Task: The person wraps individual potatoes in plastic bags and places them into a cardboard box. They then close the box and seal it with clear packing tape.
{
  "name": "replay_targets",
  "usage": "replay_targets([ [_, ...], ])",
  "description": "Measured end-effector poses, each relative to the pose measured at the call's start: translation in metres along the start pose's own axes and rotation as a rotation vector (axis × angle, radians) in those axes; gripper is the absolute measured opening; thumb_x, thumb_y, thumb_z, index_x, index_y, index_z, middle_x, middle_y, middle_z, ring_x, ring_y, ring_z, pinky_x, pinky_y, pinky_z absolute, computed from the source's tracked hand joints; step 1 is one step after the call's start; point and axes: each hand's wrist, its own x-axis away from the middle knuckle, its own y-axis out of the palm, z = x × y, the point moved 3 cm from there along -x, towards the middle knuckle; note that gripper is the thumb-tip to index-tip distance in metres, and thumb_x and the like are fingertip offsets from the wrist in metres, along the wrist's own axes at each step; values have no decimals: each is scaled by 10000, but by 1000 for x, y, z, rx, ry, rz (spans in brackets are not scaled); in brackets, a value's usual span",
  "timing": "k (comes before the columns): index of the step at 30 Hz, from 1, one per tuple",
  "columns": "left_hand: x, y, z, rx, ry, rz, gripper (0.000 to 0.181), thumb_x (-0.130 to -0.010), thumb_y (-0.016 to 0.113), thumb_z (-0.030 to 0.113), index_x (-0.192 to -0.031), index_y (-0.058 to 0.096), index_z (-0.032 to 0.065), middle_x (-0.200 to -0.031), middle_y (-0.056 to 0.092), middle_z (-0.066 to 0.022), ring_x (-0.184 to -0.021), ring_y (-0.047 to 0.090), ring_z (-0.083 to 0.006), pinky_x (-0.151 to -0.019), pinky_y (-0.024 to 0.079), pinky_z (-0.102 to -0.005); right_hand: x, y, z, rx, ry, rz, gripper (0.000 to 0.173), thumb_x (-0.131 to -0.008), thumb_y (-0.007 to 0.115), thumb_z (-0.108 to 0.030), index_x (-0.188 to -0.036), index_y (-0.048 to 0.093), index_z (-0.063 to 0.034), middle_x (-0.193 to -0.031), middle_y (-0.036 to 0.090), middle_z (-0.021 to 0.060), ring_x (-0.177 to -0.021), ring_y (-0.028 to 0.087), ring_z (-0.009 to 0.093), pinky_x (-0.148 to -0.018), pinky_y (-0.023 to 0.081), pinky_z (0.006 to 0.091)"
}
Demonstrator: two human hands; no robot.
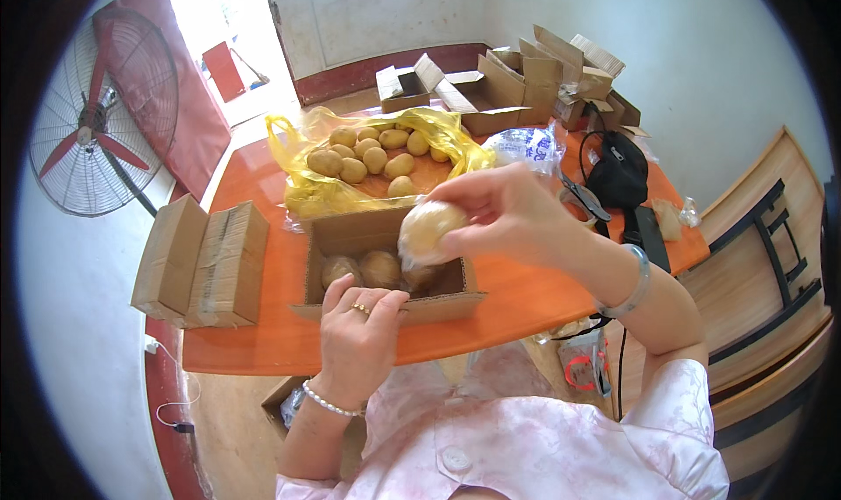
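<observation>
My right hand [509, 220] holds a potato wrapped in clear plastic [430, 232] above the right part of an open cardboard box [348, 227]. Inside that box lie several plastic-wrapped potatoes [380, 270] in a row. My left hand [361, 326] rests with curled fingers on the near edge of the box, its fingertips at the rim; whether it grips the cardboard is hard to tell. Behind the box, a yellow plastic bag [309, 188] lies spread wide, with several loose potatoes [374, 160] on it and within its folds.
Two closed cardboard boxes [227, 263] stand at the left of the orange table [525, 303]. Scissors [585, 196], a clear plastic bag with printing [525, 148] and a black pouch [617, 171] lie at the right. Opened cardboard boxes [499, 82] pile up at the back. A large fan [85, 132] stands left.
</observation>
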Motion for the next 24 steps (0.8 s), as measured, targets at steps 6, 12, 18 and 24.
replay_targets([
  [6, 8, 0, 1, 10, 57, 34, 192, -707, 671, -4, -883, 625, 57, -784, 620, -39, -710, 593, -218, -825, 446, -409, -31, 25, 15, 744, -129, -233, 363, -667, 690, -171, -947, 644, 56, -777, 639, 206, -750, 656, 272, -697, 519, 344],
  [12, 21, -3, 8, -16, 93, 44, 192, -712, 652, -21, -890, 628, 49, -792, 610, -36, -705, 584, -202, -777, 444, -378, -41, 23, 26, 1197, -36, -434, 245, -639, 660, -161, -792, 623, 27, -709, 623, 195, -748, 639, 338, -697, 514, 408],
  [18, 19, 3, 3, -34, 93, 60, 199, -724, 647, -24, -910, 628, 44, -811, 613, -36, -721, 585, -202, -783, 439, -376, -48, 44, 23, 920, 68, -575, 203, -644, 602, -143, -748, 634, 29, -712, 619, 214, -716, 615, 371, -667, 498, 416],
  [24, 16, 4, 0, -27, 79, 60, 220, -725, 657, -19, -931, 626, 52, -818, 612, -40, -722, 587, -210, -785, 436, -374, -51, 70, 54, 1005, 150, -931, 186, -724, 584, -116, -715, 637, 62, -705, 616, 241, -690, 613, 378, -623, 487, 442],
])
